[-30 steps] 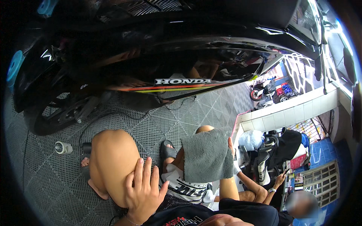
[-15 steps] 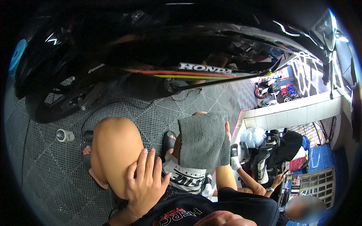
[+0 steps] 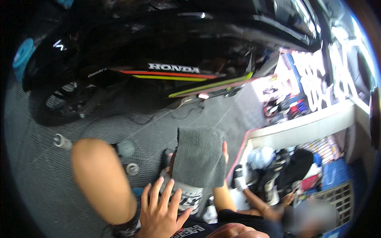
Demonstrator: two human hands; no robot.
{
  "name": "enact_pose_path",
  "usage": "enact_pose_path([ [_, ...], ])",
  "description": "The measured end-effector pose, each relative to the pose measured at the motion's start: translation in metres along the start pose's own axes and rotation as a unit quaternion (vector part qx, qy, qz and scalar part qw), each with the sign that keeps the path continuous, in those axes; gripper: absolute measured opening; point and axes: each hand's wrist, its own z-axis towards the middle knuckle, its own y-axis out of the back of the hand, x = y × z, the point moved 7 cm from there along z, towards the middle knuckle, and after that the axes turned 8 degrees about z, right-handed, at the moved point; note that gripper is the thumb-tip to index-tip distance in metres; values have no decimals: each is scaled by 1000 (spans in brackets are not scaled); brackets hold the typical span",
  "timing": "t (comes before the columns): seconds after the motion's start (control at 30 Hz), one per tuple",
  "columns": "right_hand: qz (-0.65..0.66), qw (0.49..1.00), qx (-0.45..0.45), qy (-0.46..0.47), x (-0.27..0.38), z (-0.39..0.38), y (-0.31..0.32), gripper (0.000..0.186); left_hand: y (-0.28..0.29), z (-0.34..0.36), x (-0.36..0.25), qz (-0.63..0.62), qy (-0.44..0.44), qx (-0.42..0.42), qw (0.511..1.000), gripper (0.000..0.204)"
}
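Grey, rectangular microfibre cloth (image 3: 199, 156): nappy, hanging flat, centre frame, at 6 o'clock from the black motorcycle fairing (image 3: 158, 59). Right hand (image 3: 224, 152) grips its edge; left hand (image 3: 160, 210) fingers spread, holding nothing, on thigh.

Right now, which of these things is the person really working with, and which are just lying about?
In hand:
- grey cloth, held up by the right hand, of which only fingertips show
- black motorcycle just ahead of it
- left hand, resting open on the thigh

Lying about:
- small metal cylinder on the grey mesh floor
- round caps by the knee
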Motion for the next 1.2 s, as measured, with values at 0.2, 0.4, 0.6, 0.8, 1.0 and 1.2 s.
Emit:
enact_pose_path([
  [0.2,11,997,-45,65,41,-16,51,57,-67,-27,39,60,82,109,989,63],
  [0.4,-17,995,-69,68,38,-17,37,57,-68,-32,43,41,63,155,985,66],
  [0.6,-31,994,-77,77,40,-20,25,57,-84,-47,49,97,57,220,969,66],
  [0.8,-27,994,-77,78,34,-18,24,57,-98,-55,50,81,48,261,961,71],
  [1.0,-31,994,-77,74,28,-14,20,56,-101,-56,49,91,47,275,956,71],
  [1.2,-32,993,-82,74,25,-11,17,56,-89,-54,47,122,47,277,952,68],
])
